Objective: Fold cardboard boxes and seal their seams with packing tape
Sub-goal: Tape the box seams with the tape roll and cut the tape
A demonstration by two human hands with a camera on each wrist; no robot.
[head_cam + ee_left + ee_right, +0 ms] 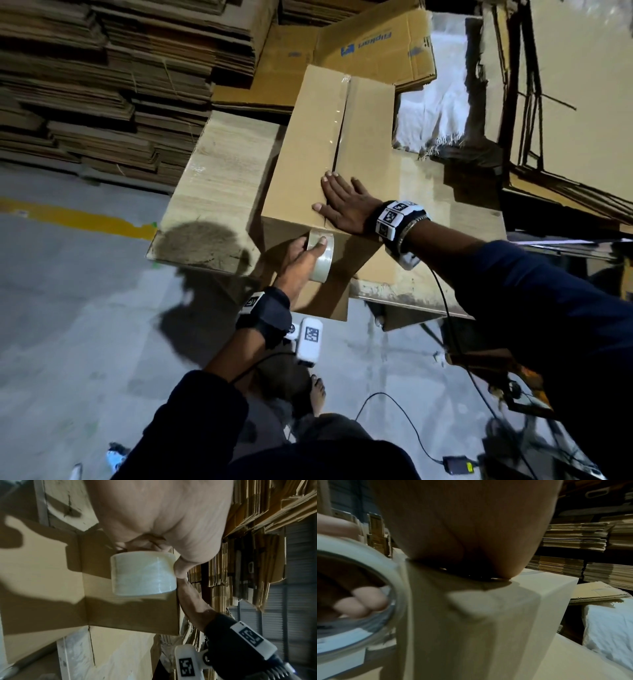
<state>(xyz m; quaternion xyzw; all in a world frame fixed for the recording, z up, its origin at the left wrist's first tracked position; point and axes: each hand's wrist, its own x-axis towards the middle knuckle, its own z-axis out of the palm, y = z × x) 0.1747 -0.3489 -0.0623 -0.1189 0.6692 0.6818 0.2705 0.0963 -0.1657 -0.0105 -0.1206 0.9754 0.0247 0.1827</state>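
Gripping the tape roll [320,255] at the box's [308,164] near edge, the left hand [298,260] should pull straight down; the right hand [342,205], flat and open, should press the seam [337,147] on the table [219,164].

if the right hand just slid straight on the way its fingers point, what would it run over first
The right hand lies flat on the cardboard box, fingers aimed along the centre seam. Sliding on, it would probably first cross the clear tape strip already on that seam, then reach the box's far edge.
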